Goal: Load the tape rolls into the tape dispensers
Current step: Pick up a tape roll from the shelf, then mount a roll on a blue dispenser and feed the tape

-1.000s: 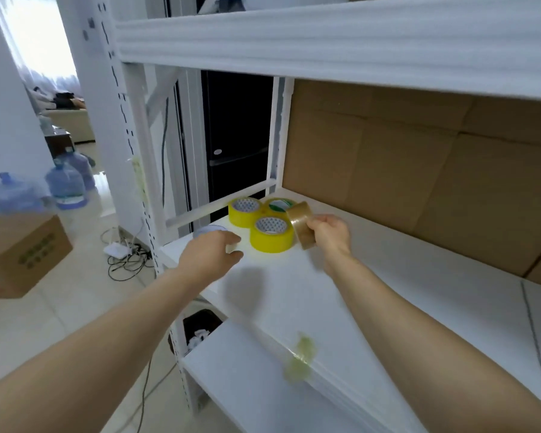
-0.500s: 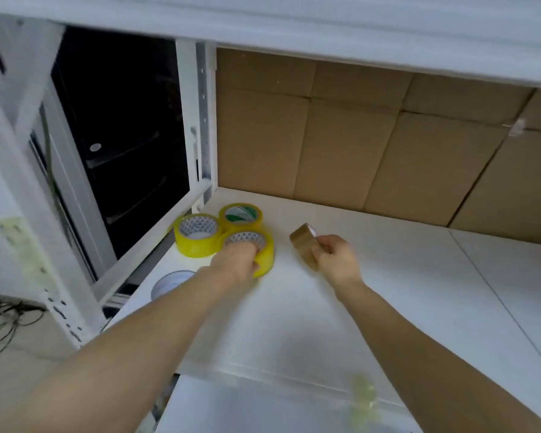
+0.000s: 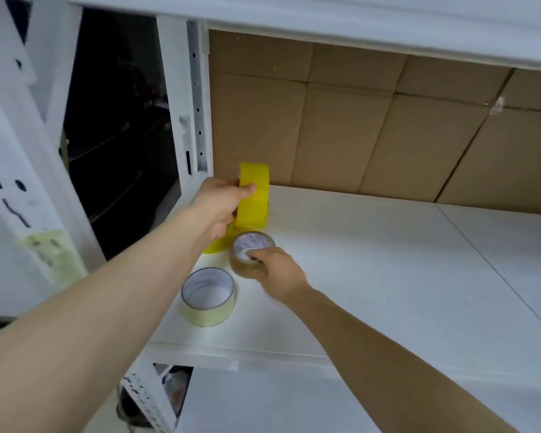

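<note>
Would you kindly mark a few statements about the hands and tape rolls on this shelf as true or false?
1. The left hand grips a yellow roll turned on edge. True.
2. The right hand holds the pale roll. False: it holds the brown roll; the pale one lies untouched.
3. Cardboard lines the back of the shelf. True.
4. A tape dispenser stands on the shelf. False: none is in view.

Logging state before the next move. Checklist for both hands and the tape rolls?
1. Left hand grips yellow roll, held on edge: ok.
2. Right hand holds brown roll, flat on the shelf: ok.
3. Dispenser in view: not ok, none seen.
4. Pale roll apart from both hands: ok.
5. Loose tape ends located: cannot tell.
</note>
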The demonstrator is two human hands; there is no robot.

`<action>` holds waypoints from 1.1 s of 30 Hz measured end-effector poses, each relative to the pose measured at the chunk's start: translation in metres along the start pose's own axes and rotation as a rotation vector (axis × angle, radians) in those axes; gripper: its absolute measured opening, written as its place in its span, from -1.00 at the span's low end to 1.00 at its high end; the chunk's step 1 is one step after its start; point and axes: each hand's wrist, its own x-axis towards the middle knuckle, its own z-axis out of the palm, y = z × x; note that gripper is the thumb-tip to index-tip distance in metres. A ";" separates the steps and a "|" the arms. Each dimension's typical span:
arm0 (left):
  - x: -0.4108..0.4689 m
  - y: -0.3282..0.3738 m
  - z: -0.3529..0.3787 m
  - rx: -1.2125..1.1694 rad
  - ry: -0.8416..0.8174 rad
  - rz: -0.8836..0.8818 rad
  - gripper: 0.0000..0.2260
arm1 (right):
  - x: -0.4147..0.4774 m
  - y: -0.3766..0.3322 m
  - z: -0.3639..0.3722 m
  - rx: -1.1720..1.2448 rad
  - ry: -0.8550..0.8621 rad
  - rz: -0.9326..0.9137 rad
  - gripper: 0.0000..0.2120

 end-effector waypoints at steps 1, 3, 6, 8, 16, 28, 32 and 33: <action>-0.002 -0.002 0.005 -0.006 -0.008 -0.012 -0.74 | -0.005 0.004 -0.005 0.000 0.028 -0.012 -0.55; -0.006 -0.006 0.021 -0.016 -0.034 -0.022 -0.78 | -0.017 0.015 -0.021 0.024 0.117 -0.014 -0.53; -0.010 -0.009 0.058 0.015 -0.091 -0.013 -0.76 | -0.037 0.047 -0.051 0.252 0.281 0.109 -0.63; -0.014 -0.013 0.094 0.051 -0.151 0.003 -0.75 | -0.056 0.075 -0.073 0.462 0.434 0.223 -0.68; -0.094 -0.043 0.321 0.261 -0.500 0.130 -0.88 | -0.208 0.217 -0.195 0.915 0.774 0.450 -0.79; -0.251 -0.086 0.623 0.499 -0.983 0.256 -0.65 | -0.457 0.421 -0.304 0.986 1.093 0.664 -0.80; -0.251 -0.096 0.695 0.550 -0.933 0.278 -0.62 | -0.497 0.479 -0.333 0.951 1.188 0.732 -0.75; -0.246 -0.100 0.712 0.567 -0.904 0.302 -0.65 | -0.502 0.496 -0.340 0.939 1.201 0.753 -0.72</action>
